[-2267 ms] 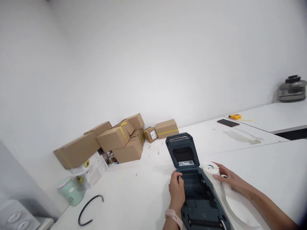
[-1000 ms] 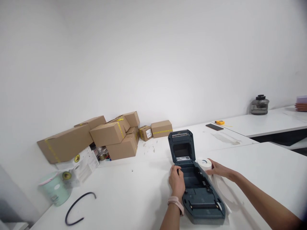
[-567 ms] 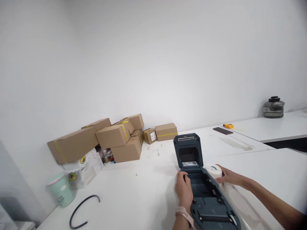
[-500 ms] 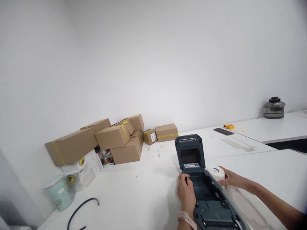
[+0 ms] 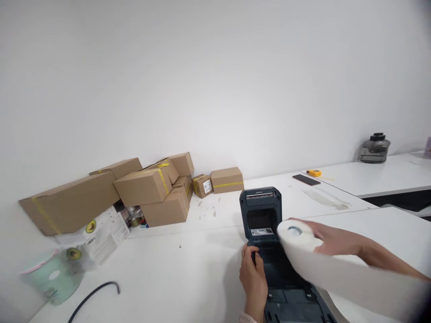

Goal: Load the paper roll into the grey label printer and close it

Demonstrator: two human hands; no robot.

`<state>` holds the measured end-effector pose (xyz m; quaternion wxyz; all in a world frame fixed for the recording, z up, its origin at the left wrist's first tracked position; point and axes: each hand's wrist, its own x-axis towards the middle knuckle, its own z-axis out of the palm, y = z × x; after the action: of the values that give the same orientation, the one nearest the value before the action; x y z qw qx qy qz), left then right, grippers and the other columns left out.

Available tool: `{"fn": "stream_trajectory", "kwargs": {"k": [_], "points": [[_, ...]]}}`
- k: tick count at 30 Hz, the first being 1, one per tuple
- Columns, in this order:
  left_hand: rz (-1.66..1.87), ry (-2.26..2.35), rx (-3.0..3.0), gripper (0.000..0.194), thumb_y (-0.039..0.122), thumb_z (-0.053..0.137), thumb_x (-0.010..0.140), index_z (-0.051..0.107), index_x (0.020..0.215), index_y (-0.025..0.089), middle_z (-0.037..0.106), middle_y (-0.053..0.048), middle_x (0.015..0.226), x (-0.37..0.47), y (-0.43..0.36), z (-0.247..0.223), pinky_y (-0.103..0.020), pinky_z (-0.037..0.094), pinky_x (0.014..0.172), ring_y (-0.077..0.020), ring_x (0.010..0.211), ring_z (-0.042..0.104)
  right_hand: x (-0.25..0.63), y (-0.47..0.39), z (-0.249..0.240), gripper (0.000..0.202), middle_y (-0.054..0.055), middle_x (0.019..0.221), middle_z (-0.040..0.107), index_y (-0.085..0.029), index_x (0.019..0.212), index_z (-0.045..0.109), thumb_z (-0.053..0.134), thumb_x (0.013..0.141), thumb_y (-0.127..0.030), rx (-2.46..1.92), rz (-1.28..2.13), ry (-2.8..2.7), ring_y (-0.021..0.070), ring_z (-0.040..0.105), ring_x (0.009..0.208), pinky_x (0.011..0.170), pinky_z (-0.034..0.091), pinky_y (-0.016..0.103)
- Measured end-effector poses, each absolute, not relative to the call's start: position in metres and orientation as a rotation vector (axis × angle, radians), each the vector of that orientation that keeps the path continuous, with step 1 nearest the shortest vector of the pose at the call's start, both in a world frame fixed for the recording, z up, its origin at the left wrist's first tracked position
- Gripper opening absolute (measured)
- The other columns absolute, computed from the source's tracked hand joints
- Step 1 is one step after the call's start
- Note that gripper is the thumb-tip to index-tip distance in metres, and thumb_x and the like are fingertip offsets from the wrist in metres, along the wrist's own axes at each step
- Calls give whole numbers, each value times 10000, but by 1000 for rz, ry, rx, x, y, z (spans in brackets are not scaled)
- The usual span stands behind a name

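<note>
The left hand (image 5: 253,274), fingers bent, grips the left rim of the open dark case (image 5: 273,267); the right hand (image 5: 338,237) clasps a white roll (image 5: 294,249) at the case's right side, trailing paper (image 5: 363,280) hiding part. Cardboard boxes (image 5: 143,187) sit behind-left of the case.

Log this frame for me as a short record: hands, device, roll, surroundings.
Left hand: gripping the left edge of the dark device
Right hand: holding the white roll
Device lid: open, raised
Roll: overlaps the device in view; contact unclear
Loose strip: trails lower right
Left side: cardboard boxes, mint canister, black cable
Far right: yellow tape measure, flat dark slab, black-capped jug
</note>
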<state>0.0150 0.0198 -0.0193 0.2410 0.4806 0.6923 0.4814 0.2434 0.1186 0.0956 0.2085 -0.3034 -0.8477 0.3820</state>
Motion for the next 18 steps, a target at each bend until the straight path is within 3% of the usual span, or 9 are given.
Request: {"fn": "stream_trajectory", "kwargs": {"k": [3,6,10,14,18], "points": [[1391,1796,1274,246,312,396,931,608,1032,238,669,-101,1213,14,20,-22,-362,419,984,-260,1167,597,207,113,111,633,55,1139,714,-261,1180,677,808,585,-437,-734,1194,-2742,336,668,1048,894,525,377],[1412,1714,1179,259,342,402,931,594,1064,230,671,-101,1190,14,21,-24,-363,423,982,-256,1142,600,184,120,105,641,49,1062,725,-268,1127,695,831,517,-408,-859,1010,-2928,351,680,978,809,526,393],[1409,1685,1140,291,354,390,931,592,1082,208,674,-108,1169,14,24,-24,-353,439,976,-246,1120,609,166,135,76,704,33,993,739,-277,1083,720,853,416,-457,-853,902,-3015,349,697,951,789,526,391],[1425,1676,1138,308,357,405,926,595,1106,196,658,-113,1227,14,25,-25,-346,421,1024,-239,1180,584,148,139,38,633,30,886,750,-250,873,741,868,302,-490,-856,787,-2982,333,718,892,783,535,375],[1443,1671,1151,305,351,427,914,601,1108,193,657,-115,1228,13,25,-27,-343,412,1038,-239,1188,579,142,133,19,636,98,963,762,-210,936,750,876,375,-482,-840,668,-2972,392,704,977,880,515,456]]}}
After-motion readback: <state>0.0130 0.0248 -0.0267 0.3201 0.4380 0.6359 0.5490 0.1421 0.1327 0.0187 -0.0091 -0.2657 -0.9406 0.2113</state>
